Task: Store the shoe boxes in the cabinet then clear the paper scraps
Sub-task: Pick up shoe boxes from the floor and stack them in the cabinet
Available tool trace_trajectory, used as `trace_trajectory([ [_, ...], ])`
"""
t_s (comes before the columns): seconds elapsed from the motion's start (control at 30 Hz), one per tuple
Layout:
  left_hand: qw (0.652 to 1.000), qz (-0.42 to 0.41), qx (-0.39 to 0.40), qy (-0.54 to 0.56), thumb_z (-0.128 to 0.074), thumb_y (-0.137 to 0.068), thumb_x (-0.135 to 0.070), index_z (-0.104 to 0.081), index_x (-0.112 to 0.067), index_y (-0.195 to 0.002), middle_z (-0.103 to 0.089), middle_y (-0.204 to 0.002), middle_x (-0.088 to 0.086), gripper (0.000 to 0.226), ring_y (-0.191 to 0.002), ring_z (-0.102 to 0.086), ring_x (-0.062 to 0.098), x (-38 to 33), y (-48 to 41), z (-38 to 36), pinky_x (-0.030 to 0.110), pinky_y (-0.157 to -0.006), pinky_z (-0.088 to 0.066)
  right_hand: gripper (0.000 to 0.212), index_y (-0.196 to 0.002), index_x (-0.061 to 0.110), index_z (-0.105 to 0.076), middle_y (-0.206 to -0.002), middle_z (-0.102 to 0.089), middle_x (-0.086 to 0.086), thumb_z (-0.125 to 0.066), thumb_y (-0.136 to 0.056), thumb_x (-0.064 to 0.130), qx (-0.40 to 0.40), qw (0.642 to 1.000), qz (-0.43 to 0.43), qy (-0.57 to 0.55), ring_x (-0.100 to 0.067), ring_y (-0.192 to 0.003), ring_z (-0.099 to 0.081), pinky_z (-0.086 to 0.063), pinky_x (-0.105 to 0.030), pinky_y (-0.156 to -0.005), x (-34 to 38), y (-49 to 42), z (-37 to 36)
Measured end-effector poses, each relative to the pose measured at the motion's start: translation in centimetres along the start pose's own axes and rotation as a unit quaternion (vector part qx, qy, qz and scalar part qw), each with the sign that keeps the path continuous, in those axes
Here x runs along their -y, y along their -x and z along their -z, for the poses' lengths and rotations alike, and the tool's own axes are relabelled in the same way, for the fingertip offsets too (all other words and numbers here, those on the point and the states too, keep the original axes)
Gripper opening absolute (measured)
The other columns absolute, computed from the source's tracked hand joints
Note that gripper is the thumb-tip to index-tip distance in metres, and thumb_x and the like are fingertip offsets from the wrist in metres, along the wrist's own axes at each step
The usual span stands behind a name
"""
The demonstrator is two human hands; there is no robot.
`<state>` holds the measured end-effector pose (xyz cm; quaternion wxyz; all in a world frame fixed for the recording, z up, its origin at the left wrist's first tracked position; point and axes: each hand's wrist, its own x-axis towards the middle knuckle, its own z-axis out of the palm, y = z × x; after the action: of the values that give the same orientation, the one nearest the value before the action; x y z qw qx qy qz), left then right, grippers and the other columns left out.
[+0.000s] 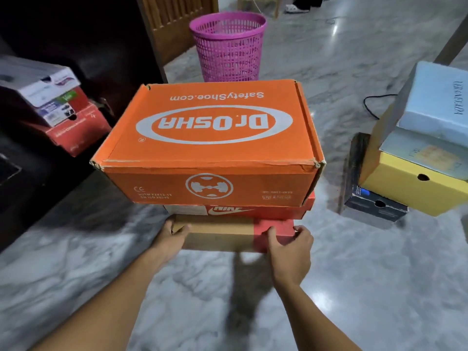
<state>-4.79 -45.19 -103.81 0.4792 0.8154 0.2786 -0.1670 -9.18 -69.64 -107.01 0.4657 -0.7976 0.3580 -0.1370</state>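
your left hand (172,236) grasps the near left corner of the lowest box in a three-high stack. its thumb lies on the near face and its fingers are out of sight round the side. your right hand (291,249) grasps the near right corner of the same box, thumb on the near face, fingers curled round the edge.

the reference item is the large orange cardboard shoe box (210,138) with a white oval logo, on top of the stack. its long axis runs left to right across your view and a long side faces you. the lid print reads upside down from your position, and the lid is torn at both near corners. directly under it lies a red cardboard shoe box (278,212) with a white swoosh, on the same axis and mostly covered. below that is the brown cardboard box (220,234) with a red end panel, the one you hold. its underside is hidden, so contact with the grey marbled floor (379,287) cannot be determined.

behind the orange box stands a pink plastic mesh basket (228,46), upright. left of the orange box, a white shoe box (43,82) sits on a second red box (76,133) at the dark wooden cabinet (76,34). their labels are blurred, and it is hard to make out whether they are inside. right of the orange box, a pale blue box (435,105) tops a pile with a yellow box (415,183) and a dark box (374,209) lower down, cut off by the frame edge.
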Motion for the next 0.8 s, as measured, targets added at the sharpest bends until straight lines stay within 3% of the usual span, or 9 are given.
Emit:
trace_trajectory([
  [0.13, 1.000, -0.015, -0.003, 0.013, -0.055, -0.095, -0.044, -0.018, -0.027, -0.153, -0.023, -0.159, -0.005, 0.070, -0.143, -0.029, 0.027, 2.2, -0.4, 1.6, 0.048, -0.113, -0.034, 0.046, -0.112, 0.019, -0.050, -0.108, -0.049, 0.005, -0.067, -0.081, 0.048, -0.003, 0.999, 0.032, 0.001, -0.021, -0.086, -0.059, -0.040, -0.029, -0.070, 0.4, 1.4, -1.3],
  [0.43, 0.995, 0.008, -0.041, 0.088, -0.057, -0.095, -0.036, -0.027, -0.026, -0.149, -0.041, -0.148, 0.001, 0.062, -0.132, -0.043, 0.030, 4.7, 1.0, 3.0, 0.049, -0.107, -0.042, 0.048, -0.117, 0.018, -0.049, -0.117, -0.050, 0.002, -0.065, -0.083, 0.048, 0.031, 0.998, 0.043, 0.024, -0.022, -0.094, -0.061, -0.043, -0.031, -0.074, 1.2, 3.9, -2.3],
  [0.67, 0.994, 0.017, -0.053, 0.096, -0.059, -0.095, -0.029, -0.033, -0.022, -0.146, -0.042, -0.147, 0.001, 0.058, -0.133, -0.042, 0.028, 5.8, 2.8, 3.3, 0.047, -0.109, -0.039, 0.051, -0.121, 0.019, -0.048, -0.122, -0.052, 0.001, -0.065, -0.084, 0.050, 0.096, 0.995, 0.033, 0.012, -0.019, -0.095, -0.059, -0.043, -0.032, -0.077, 0.6, 3.9, -1.4],
  [0.73, 0.994, 0.010, -0.071, 0.088, -0.067, -0.090, -0.027, -0.033, -0.015, -0.146, -0.041, -0.148, 0.001, 0.066, -0.136, -0.040, 0.028, 5.6, 3.4, 4.0, 0.043, -0.111, -0.036, 0.049, -0.123, 0.022, -0.047, -0.119, -0.054, 0.002, -0.063, -0.087, 0.051, 0.096, 0.994, -0.004, -0.052, -0.015, -0.099, -0.056, -0.041, -0.032, -0.081, 0.9, 3.7, -0.7],
  [0.8, 0.990, 0.002, -0.107, 0.088, -0.077, -0.080, -0.039, -0.023, -0.013, -0.149, -0.035, -0.153, 0.004, 0.091, -0.140, -0.035, 0.030, 4.8, 4.1, 5.1, 0.045, -0.112, -0.034, 0.041, -0.121, 0.028, -0.048, -0.120, -0.055, 0.005, -0.057, -0.090, 0.053, 0.048, 0.992, -0.009, -0.113, -0.013, -0.105, -0.055, -0.038, -0.033, -0.086, 1.7, 3.4, 0.1],
])
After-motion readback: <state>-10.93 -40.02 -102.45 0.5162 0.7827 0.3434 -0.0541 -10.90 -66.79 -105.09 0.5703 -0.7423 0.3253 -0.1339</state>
